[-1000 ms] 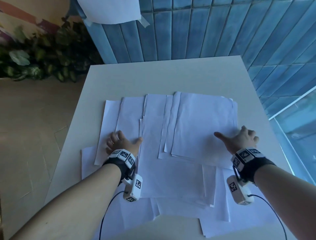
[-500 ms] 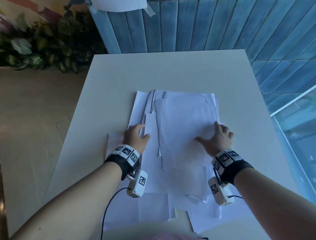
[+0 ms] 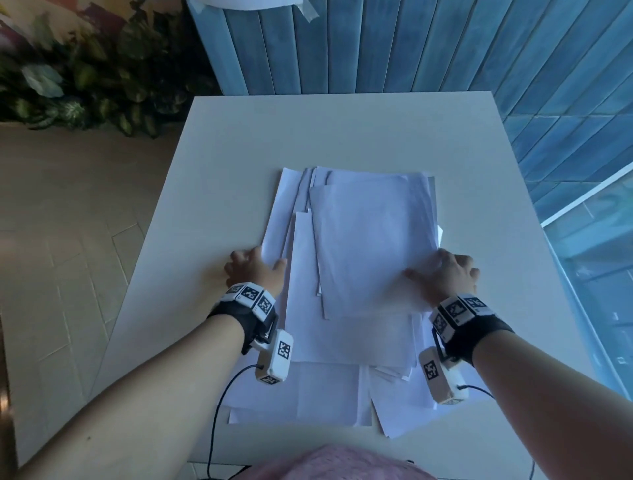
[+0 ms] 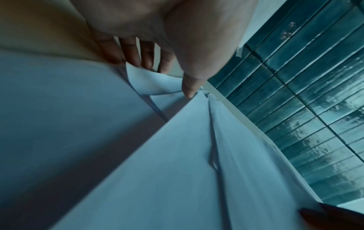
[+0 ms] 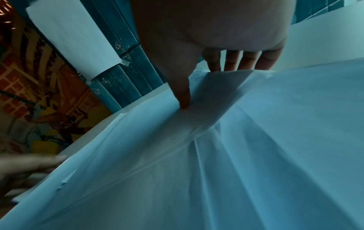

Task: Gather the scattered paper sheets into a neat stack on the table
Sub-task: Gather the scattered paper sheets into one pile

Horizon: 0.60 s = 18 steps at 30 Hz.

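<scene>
Several white paper sheets (image 3: 370, 240) lie in a loose, uneven pile in the middle of the white table (image 3: 342, 130). More sheets (image 3: 308, 394) stick out below it toward the near edge. My left hand (image 3: 260, 262) is at the pile's left edge. Its thumb (image 4: 189, 90) presses on top, and its fingers (image 4: 138, 54) sit behind a curled-up sheet edge. At the right edge my right hand (image 3: 433, 269) holds lifted sheets, with the thumb (image 5: 183, 96) on top and the fingers (image 5: 236, 60) tucked beneath.
Leafy plants (image 3: 85, 85) stand on the floor at the back left. A blue tiled wall (image 3: 376, 44) runs behind the table, with a taped sheet (image 3: 246, 3) on it. A window (image 3: 599, 257) is at the right. Bare tabletop surrounds the pile.
The spread sheets have been pushed inward into a narrower pile. Both hands have moved from on top of the sheets to its left and right edges.
</scene>
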Available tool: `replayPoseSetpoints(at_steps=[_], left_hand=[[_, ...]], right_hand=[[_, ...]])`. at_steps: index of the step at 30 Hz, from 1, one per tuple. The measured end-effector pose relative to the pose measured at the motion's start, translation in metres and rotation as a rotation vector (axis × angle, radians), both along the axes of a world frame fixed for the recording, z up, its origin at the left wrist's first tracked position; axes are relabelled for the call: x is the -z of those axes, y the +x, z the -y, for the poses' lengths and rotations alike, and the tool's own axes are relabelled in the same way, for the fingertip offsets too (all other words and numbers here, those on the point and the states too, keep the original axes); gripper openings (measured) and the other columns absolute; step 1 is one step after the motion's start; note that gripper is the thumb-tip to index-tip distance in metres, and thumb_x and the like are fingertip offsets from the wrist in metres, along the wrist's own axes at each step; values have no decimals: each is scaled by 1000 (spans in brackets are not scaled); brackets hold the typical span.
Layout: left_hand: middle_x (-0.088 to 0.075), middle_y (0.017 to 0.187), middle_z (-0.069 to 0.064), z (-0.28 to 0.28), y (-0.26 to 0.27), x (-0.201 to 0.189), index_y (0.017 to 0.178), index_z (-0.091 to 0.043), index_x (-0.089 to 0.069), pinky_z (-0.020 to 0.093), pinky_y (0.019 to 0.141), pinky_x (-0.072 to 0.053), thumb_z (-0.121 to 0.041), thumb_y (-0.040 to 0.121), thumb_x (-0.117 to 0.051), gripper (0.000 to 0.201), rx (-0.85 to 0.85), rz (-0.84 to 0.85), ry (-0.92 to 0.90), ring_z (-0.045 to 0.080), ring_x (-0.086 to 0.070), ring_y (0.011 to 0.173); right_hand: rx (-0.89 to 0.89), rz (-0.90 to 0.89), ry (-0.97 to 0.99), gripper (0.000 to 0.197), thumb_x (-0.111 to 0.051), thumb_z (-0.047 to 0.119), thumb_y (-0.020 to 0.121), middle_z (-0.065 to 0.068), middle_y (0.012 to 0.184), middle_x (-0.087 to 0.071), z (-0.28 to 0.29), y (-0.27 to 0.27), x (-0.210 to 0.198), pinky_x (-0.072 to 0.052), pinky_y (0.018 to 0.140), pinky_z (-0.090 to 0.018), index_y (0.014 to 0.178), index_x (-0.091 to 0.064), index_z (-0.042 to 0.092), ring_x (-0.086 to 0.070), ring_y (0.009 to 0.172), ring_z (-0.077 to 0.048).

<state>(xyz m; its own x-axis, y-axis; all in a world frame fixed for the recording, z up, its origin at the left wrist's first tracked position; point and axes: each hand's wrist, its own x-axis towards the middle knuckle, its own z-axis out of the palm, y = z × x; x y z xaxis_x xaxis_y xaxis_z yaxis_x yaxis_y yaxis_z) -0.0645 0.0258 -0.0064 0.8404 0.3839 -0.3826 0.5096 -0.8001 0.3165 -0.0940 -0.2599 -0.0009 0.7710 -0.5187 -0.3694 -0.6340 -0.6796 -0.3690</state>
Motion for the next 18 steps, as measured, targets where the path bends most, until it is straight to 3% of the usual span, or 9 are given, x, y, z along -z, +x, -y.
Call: replayPoseSetpoints(at_steps=[4,6,8,9,12,14,18], left_hand=[[-40,141,15,8,6,-2,139,-17,-46,42,108,-37,-39,89,-53,55,154,8,-161,37,-38,130],[-53,121,13,9,4,-7,132,-10,-52,40,102,-42,-33,86,-56,51,209,85,-258,35,-50,118],[-52,100,8,6,1,-10,115,-7,-58,31,88,-44,-24,86,-59,33,199,165,-338,27,-55,96],[-53,101,11,2,-1,-10,112,-10,-59,31,86,-44,-23,87,-60,28,172,190,-325,27,-55,95],[-51,131,21,-15,-6,-5,128,-7,-55,43,97,-45,-37,86,-58,52,1,127,-132,41,-51,118],[-44,135,20,-13,-15,-5,129,-6,-53,45,96,-42,-47,85,-55,60,-39,16,-46,42,-43,122],[-35,135,14,22,-33,-12,132,-8,-44,45,96,-40,-60,83,-51,72,50,-105,3,36,-34,127]], right_hand=[[-79,13,74,66,-72,37,75,-10,135,-43,-6,-1,-2,-36,103,-42,134,-46,19,-34,128,-32],[-111,26,106,69,-73,34,75,-10,135,-44,-5,-3,0,-35,104,-39,136,-44,18,-34,128,-32],[-109,59,128,78,-75,33,75,-12,138,-44,-1,-5,0,-33,107,-40,143,-40,17,-35,129,-32],[-91,81,128,82,-75,36,75,-12,139,-44,4,-7,0,-33,108,-41,145,-38,16,-35,130,-32],[35,72,42,78,-68,46,78,-13,141,-43,19,-17,-2,-33,107,-44,144,-40,15,-34,130,-34],[90,-5,-1,72,-61,51,80,-13,136,-43,19,-26,-2,-36,102,-45,139,-45,14,-35,127,-35],[28,-84,-16,68,-60,55,79,-12,132,-40,-8,-35,-2,-41,98,-47,134,-46,18,-36,124,-33]])
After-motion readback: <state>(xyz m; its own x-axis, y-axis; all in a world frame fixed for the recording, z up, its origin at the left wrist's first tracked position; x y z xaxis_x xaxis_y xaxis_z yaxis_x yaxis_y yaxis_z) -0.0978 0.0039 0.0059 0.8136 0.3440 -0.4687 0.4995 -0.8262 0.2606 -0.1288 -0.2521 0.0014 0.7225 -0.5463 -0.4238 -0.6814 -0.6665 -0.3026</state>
